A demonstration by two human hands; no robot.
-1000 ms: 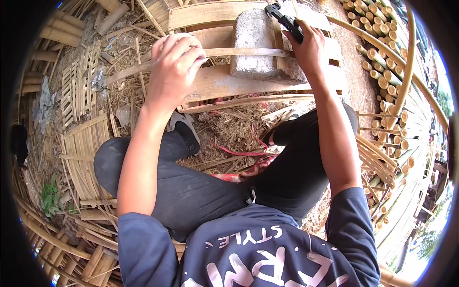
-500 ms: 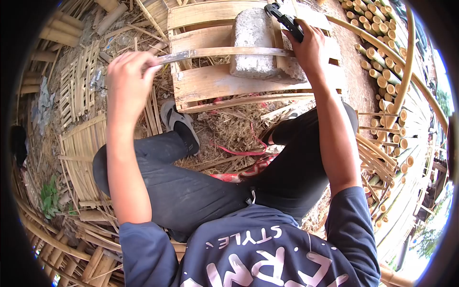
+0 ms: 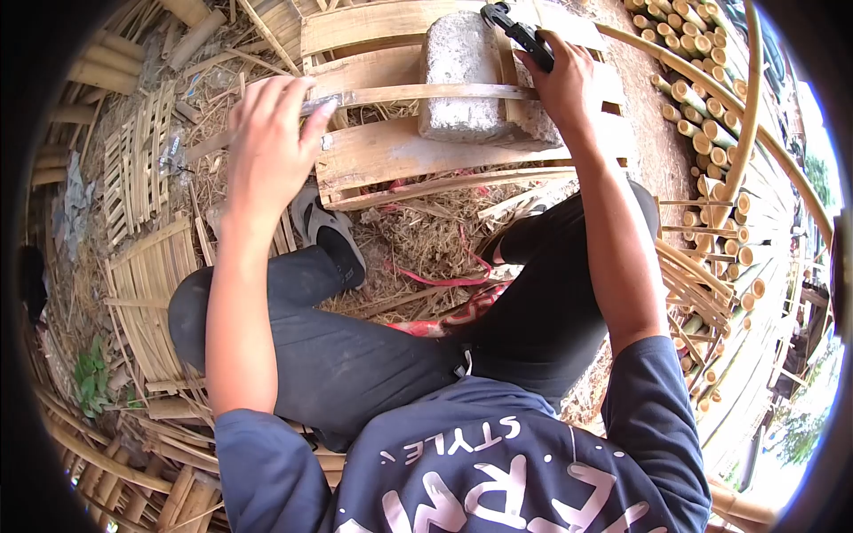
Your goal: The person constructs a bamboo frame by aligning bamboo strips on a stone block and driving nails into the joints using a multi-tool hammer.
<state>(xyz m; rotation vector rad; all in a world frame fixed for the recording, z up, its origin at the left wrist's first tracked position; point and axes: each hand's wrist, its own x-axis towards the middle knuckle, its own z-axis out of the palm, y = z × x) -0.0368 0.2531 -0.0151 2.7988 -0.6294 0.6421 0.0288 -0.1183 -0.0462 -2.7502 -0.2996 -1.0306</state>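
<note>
A thin, flat strip (image 3: 418,92) runs from side to side over a rough concrete block (image 3: 462,80), with a greyish, shiny section near its left part. My left hand (image 3: 271,133) is closed round the strip's left part, and a length of strip seems to stick out past it. At the strip's right end is my right hand (image 3: 569,84), its fingers wrapped round a black tool (image 3: 526,37) with a hooked metal tip. The tip lies over the block's top edge. Under the block is a slatted wooden platform (image 3: 382,147).
Cut bamboo poles (image 3: 711,133) are stacked at the right, beside a long curved pole (image 3: 751,115). Woven bamboo panels (image 3: 138,164) lie at the left. My bent legs and shoes are below the platform, near a red ribbon (image 3: 444,281) on shavings.
My left hand has moved right along the strip, nearer the platform, and strip now shows to its left. My right hand has barely shifted. The whole view has slid slightly left.
</note>
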